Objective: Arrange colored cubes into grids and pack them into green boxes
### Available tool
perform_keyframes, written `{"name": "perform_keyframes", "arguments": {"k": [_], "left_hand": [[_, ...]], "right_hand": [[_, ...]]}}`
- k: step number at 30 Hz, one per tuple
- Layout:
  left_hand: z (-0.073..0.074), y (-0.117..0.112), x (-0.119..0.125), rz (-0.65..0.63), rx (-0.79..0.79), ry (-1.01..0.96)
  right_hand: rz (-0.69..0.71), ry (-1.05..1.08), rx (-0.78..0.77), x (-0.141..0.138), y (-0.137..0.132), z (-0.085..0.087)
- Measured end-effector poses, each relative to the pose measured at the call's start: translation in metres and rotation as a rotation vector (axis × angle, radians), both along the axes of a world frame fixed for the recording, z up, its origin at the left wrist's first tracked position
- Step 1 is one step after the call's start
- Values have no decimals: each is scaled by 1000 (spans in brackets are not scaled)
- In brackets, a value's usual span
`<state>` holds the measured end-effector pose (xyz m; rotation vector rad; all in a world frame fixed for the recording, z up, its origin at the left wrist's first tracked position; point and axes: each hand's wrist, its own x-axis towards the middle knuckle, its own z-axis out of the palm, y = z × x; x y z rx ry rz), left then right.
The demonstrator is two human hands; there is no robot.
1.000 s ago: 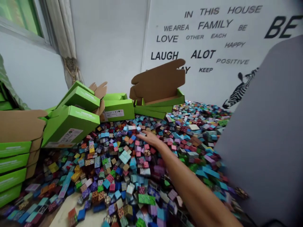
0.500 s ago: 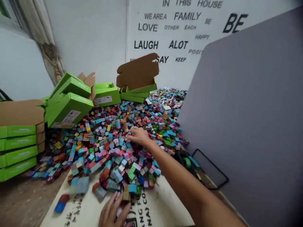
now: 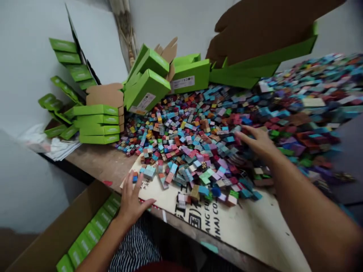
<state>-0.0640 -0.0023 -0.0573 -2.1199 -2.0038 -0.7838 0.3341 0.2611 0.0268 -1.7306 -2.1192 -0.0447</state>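
Observation:
A big heap of small coloured blocks covers the wooden table. My right hand lies palm down on the heap at its right side, fingers stretched out and flat. My left hand rests at the table's near edge, fingers spread on the corner of a printed cardboard sheet, just below a few loose blocks. Neither hand holds anything.
Green boxes are stacked at the table's left, and more tilted ones lean at the back by the wall. An open brown flap rises at the back right. A carton with green boxes stands below the table's near left.
The view has swung down and left. My right hand has dragged blocks toward me across the heap. My left hand has shifted left to the sheet's corner.

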Motion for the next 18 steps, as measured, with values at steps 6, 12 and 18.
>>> {"name": "perform_keyframes", "arguments": {"k": [6, 12, 18], "left_hand": [[6, 47, 48, -177, -220, -4], [12, 87, 97, -253, -177, 18], [61, 170, 96, -193, -95, 11]], "right_hand": [[147, -44, -45, -76, -119, -13], [201, -234, -32, -92, -151, -51], [-174, -102, 17, -44, -54, -9]]}}
